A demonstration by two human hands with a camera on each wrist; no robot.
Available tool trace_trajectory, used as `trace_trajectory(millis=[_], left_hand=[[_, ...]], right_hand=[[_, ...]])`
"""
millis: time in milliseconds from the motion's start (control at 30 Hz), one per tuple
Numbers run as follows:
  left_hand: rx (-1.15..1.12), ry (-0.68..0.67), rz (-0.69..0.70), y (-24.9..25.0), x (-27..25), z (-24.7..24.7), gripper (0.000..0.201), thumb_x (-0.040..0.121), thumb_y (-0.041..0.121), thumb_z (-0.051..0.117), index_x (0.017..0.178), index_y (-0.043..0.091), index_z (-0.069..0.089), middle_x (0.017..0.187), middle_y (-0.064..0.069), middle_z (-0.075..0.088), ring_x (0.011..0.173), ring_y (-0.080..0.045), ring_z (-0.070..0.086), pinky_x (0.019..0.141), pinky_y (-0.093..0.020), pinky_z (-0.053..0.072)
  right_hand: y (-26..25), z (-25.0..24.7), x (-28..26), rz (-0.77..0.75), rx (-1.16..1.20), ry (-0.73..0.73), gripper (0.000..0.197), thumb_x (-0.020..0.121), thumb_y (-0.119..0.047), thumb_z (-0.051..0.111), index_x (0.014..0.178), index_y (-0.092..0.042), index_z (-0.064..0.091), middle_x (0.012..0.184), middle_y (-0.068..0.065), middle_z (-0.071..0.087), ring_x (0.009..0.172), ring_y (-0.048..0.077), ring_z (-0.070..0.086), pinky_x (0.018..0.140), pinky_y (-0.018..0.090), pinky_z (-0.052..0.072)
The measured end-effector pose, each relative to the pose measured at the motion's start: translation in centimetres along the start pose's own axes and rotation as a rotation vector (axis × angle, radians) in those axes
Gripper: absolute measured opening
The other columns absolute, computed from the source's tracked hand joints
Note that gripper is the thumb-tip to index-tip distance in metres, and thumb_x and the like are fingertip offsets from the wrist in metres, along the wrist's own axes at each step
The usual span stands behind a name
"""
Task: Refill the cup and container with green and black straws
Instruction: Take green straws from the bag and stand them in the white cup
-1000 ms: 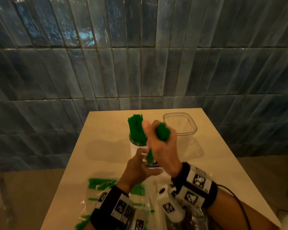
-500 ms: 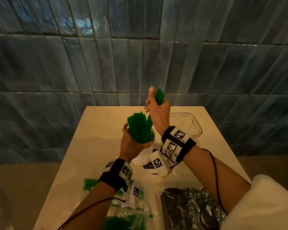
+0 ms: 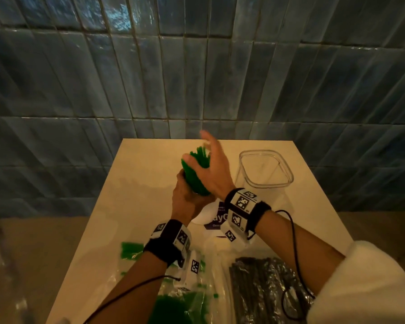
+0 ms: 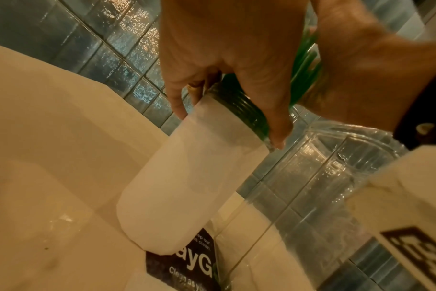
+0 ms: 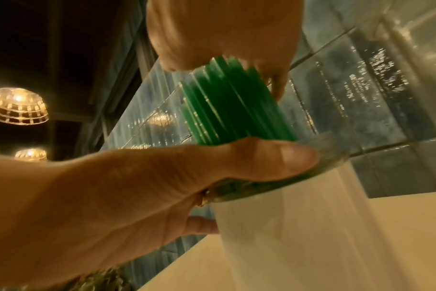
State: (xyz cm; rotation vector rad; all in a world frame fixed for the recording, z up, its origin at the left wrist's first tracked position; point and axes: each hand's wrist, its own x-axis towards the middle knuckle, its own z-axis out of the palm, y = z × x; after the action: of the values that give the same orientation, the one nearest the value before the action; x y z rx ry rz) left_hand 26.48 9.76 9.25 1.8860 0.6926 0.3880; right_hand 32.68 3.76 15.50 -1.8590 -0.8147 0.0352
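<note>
A white cup [image 3: 204,215] with a purple label stands tilted on the table, packed with green straws [image 3: 195,176]. My left hand [image 3: 185,199] grips the cup near its rim; in the right wrist view its thumb [image 5: 266,157] lies across the rim of the cup [image 5: 286,226]. My right hand [image 3: 212,164] sits over the straw tops [image 5: 236,102], palm on them and fingers loosely spread, index finger pointing up. In the left wrist view the left fingers [image 4: 274,118] wrap the cup [image 4: 187,187]. A clear plastic container [image 3: 264,170] stands to the right, with nothing in it.
A clear bag of green straws [image 3: 173,300] lies at the table's near edge on the left. A bag of black straws [image 3: 262,291] lies near right. The beige table [image 3: 138,183] butts against a blue tiled wall [image 3: 197,78].
My right hand came down from above the cup; the green straws it held are now in with the bundle. The left hand kept its grip on the cup.
</note>
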Motion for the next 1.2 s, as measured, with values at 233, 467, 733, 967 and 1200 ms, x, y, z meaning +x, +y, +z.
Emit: trace_trajectory(millis=[233,467,733,967,1200], left_hand=[[-0.043,0.019,0.045,-0.3,-0.1,0.2,0.097,0.059,0.025,0.087,0.136,0.012,0.029,0.128,-0.006,0.053,0.109,-0.020,0.053,0.084,-0.024,0.042],[-0.045,0.009,0.096,-0.6,-0.2,0.1,0.090,0.062,0.023,0.086,0.133,0.011,0.032,0.121,0.004,0.052,0.106,-0.014,0.053,0.077,-0.004,0.041],[-0.043,0.022,0.076,-1.0,0.0,0.2,0.090,0.058,0.023,0.088,0.130,0.010,0.034,0.124,-0.006,0.055,0.109,-0.023,0.056,0.081,-0.026,0.045],[0.081,0.004,-0.066,-1.4,-2.8,-2.4,0.114,0.064,0.037,0.082,0.147,0.011,0.008,0.152,-0.012,0.020,0.138,-0.026,0.025,0.109,-0.034,0.025],[0.544,-0.413,-0.234,-5.3,-14.4,-1.6,0.060,0.074,0.071,0.053,0.108,0.022,0.053,0.118,0.000,0.048,0.102,-0.014,0.051,0.089,-0.030,0.046]], right_hand=[[1.0,-0.7,0.7,-0.108,-0.312,-0.059,0.042,0.102,-0.031,0.031,0.142,-0.021,0.038,0.150,0.001,0.035,0.139,0.018,0.028,0.116,0.044,0.022],[0.7,-0.5,-0.5,-0.120,-0.294,-0.278,0.063,0.092,-0.050,0.048,0.146,-0.028,0.024,0.155,0.001,0.023,0.138,0.021,0.030,0.111,0.041,0.030],[0.8,-1.9,-0.5,-0.278,-0.594,-0.348,0.056,0.099,-0.038,0.038,0.150,-0.024,0.018,0.157,0.000,0.020,0.144,0.019,0.019,0.115,0.049,0.023],[-0.9,-4.3,-6.8,-0.231,-0.147,0.022,0.050,0.097,-0.029,0.044,0.145,-0.019,0.029,0.145,-0.007,0.035,0.132,0.002,0.032,0.107,0.008,0.020],[5.1,-4.2,-16.3,0.491,-0.276,-0.716,0.022,0.092,-0.007,0.050,0.106,-0.013,0.066,0.106,0.001,0.066,0.100,0.013,0.060,0.075,0.006,0.042]])
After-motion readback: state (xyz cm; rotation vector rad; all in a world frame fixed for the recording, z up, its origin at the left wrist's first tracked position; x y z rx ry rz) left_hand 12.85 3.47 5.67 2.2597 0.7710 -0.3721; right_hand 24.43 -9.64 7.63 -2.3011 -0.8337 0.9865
